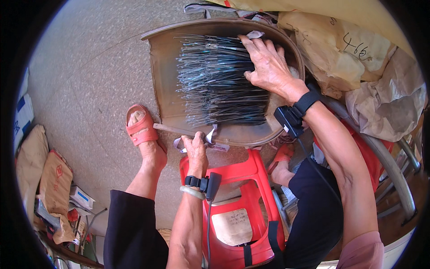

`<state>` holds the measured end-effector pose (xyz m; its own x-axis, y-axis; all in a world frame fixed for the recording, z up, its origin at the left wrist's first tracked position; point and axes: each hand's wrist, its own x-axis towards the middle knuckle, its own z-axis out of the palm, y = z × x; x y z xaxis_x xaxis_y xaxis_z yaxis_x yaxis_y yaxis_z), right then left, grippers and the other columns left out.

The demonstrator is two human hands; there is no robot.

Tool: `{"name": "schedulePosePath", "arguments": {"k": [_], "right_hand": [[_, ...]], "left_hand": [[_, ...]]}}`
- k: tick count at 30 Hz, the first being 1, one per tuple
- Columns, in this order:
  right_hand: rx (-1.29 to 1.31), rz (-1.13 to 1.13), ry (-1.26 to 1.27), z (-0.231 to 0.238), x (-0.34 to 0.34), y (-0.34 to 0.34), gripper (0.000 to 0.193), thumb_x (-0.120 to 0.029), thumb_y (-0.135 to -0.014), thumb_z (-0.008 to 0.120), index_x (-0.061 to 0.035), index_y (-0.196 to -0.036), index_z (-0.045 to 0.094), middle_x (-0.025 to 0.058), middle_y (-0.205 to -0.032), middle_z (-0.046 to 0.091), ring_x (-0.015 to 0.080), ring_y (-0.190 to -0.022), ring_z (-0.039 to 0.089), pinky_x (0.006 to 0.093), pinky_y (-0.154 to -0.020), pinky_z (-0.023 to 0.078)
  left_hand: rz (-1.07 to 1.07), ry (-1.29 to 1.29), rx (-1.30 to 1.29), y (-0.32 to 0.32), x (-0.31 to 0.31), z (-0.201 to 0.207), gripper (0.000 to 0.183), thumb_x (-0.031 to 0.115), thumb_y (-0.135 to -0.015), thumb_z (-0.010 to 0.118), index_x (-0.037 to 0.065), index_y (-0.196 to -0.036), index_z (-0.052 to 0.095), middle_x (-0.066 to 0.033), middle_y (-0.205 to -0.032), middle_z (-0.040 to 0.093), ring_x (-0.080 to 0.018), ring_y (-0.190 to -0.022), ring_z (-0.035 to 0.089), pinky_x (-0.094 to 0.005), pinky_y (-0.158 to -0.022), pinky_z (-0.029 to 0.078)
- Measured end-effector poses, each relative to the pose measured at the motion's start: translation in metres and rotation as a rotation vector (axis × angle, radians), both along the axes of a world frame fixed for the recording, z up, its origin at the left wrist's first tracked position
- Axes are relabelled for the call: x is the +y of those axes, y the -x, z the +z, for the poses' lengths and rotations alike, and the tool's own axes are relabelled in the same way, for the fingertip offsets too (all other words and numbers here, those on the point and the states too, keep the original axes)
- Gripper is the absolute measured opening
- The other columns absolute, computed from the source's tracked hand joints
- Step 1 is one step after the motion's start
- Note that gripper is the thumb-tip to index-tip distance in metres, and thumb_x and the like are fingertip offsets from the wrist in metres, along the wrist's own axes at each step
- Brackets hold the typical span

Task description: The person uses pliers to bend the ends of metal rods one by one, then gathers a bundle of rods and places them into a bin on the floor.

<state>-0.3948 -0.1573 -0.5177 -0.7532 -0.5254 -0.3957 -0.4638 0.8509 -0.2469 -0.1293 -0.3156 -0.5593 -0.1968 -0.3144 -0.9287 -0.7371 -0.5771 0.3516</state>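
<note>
A brown scoop-shaped tray (pixel 166 94) with a curved right end holds a thick mass of thin, dark, wire-like strands (pixel 219 80). They lie roughly crosswise in layers, with bluish glints on their left half. My right hand (pixel 268 65) rests over the upper right of the strands, thumb and fingers apart. At its fingertips is a scrap of white cloth (pixel 255 34). My left hand (pixel 195 152) is closed on the tray's near rim, beside a white cloth strip (pixel 211 134); its fingertips are partly hidden.
Below the tray stands a red plastic stool (pixel 264 193). My sandalled feet flank it, the left in a pink sandal (pixel 142 127). Brown paper sacks (pixel 322 49) crowd the upper right, near a curved metal tube (pixel 385 157). More paper bags (pixel 53 188) lie at left.
</note>
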Motion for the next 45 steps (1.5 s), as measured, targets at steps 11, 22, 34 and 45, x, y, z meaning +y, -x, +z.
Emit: {"name": "schedulePosePath", "arguments": {"k": [11,22,34,45], "right_hand": [[0.121,-0.054,0.247,0.014,-0.028,0.012,0.068,-0.024,-0.073,0.064,0.0006,-0.135,0.052,0.0178,-0.124,0.061,0.0332,-0.118,0.052,0.0485,-0.102,0.034],[0.112,-0.137,0.345,0.004,-0.026,0.019,0.065,-0.026,-0.076,0.062,0.0032,-0.133,0.054,0.0233,-0.128,0.059,0.0374,-0.118,0.055,0.0485,-0.104,0.039],[-0.334,-0.963,0.368,0.020,0.029,-0.028,0.075,-0.042,-0.087,0.066,0.0136,-0.133,0.043,0.0336,-0.129,0.054,0.0385,-0.121,0.056,0.0402,-0.104,0.041],[-0.498,-1.080,0.327,-0.030,0.048,-0.064,0.099,-0.067,-0.090,0.051,0.0222,-0.130,0.042,0.0389,-0.132,0.049,0.0450,-0.131,0.045,0.0393,-0.111,0.034]], "left_hand": [[0.128,-0.086,0.034,0.006,0.004,0.008,0.034,0.017,-0.088,0.060,0.001,-0.111,0.041,-0.0119,-0.090,0.059,-0.0224,-0.075,0.062,-0.0351,-0.062,0.054],[0.322,-0.594,-0.003,0.011,0.031,0.013,0.021,0.006,-0.092,0.053,-0.008,-0.108,0.055,-0.0159,-0.103,0.064,-0.0289,-0.092,0.067,-0.0432,-0.071,0.063],[0.232,-0.521,-0.015,0.023,0.034,0.006,0.018,0.007,-0.096,0.049,-0.007,-0.105,0.054,-0.0203,-0.107,0.063,-0.0372,-0.094,0.065,-0.0497,-0.075,0.059],[0.028,-0.449,0.088,0.018,0.029,0.000,0.022,0.007,-0.097,0.048,-0.013,-0.104,0.053,-0.0247,-0.108,0.062,-0.0384,-0.095,0.066,-0.0497,-0.079,0.060]]}}
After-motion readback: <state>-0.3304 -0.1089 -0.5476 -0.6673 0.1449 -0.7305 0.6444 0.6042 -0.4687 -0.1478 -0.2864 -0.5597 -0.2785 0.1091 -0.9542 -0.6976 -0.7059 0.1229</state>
